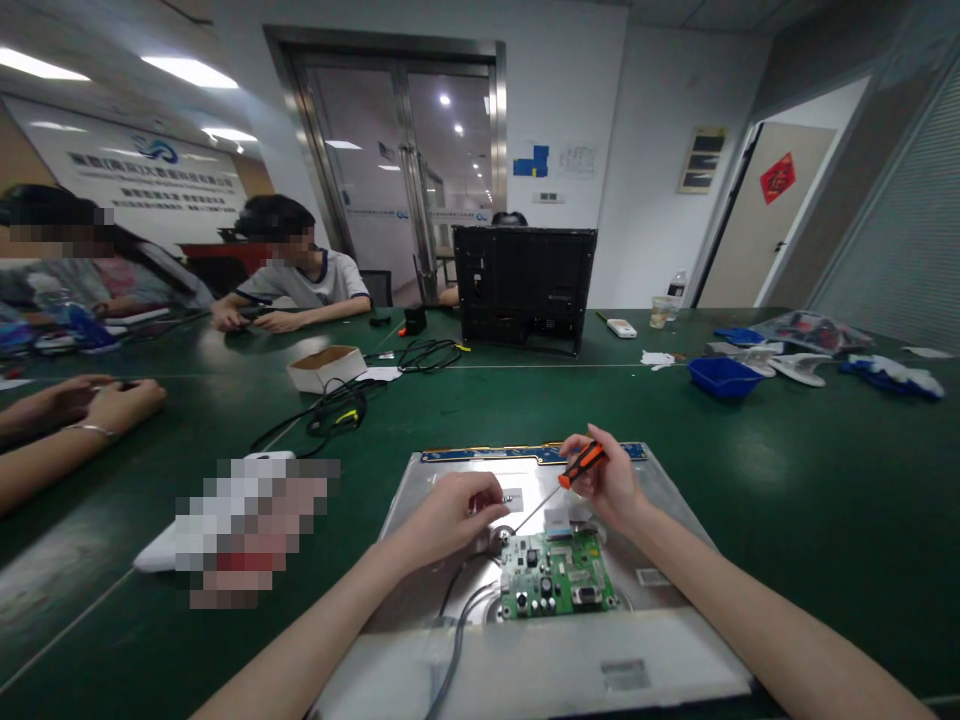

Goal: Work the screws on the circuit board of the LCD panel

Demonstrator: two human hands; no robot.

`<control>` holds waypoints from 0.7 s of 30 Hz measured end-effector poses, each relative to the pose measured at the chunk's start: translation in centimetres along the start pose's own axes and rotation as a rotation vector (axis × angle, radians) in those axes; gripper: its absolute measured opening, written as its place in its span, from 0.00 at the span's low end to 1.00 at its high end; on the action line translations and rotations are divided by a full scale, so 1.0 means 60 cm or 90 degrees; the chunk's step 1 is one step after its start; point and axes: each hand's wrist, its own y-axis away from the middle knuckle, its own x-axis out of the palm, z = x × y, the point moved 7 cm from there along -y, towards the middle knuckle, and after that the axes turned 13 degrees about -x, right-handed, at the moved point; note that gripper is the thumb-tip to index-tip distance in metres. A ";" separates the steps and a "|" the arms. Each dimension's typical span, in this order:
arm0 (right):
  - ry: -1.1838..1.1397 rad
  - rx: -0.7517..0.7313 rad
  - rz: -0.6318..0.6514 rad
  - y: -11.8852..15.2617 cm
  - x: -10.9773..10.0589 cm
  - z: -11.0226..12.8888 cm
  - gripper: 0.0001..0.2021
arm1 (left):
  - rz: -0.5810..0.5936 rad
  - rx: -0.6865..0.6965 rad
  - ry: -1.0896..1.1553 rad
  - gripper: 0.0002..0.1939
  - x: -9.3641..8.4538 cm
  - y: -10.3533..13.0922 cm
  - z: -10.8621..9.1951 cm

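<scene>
A silver metal panel (555, 650) lies on the green table, with a green circuit board (559, 572) on it and a blue strip board (487, 455) along its far edge. My right hand (604, 480) is closed around an orange and black screwdriver (583, 465). Its thin shaft slants down to the board's far left corner. Just left of that tip is my left hand (457, 510), its fingers curled over the panel; whether anything small is between them is hidden. Dark cables run from the board's left side toward the front edge.
Black cables (330, 410) and an open white box (326, 368) lie at the left. Behind stands a black monitor frame (525, 285). A blue tray (724, 377) and gloves (892, 375) are at the right. Other people sit at the left, one person's hands (112, 405) near.
</scene>
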 end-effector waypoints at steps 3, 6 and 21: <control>-0.001 0.004 -0.005 0.000 0.000 -0.001 0.21 | 0.065 -0.008 0.012 0.06 0.024 0.006 -0.003; -0.005 0.014 -0.006 0.001 0.001 0.001 0.21 | 0.096 -0.012 0.034 0.04 0.036 0.006 -0.003; -0.050 0.051 -0.004 0.005 0.088 -0.004 0.24 | 0.108 -0.057 0.077 0.03 0.036 0.001 0.010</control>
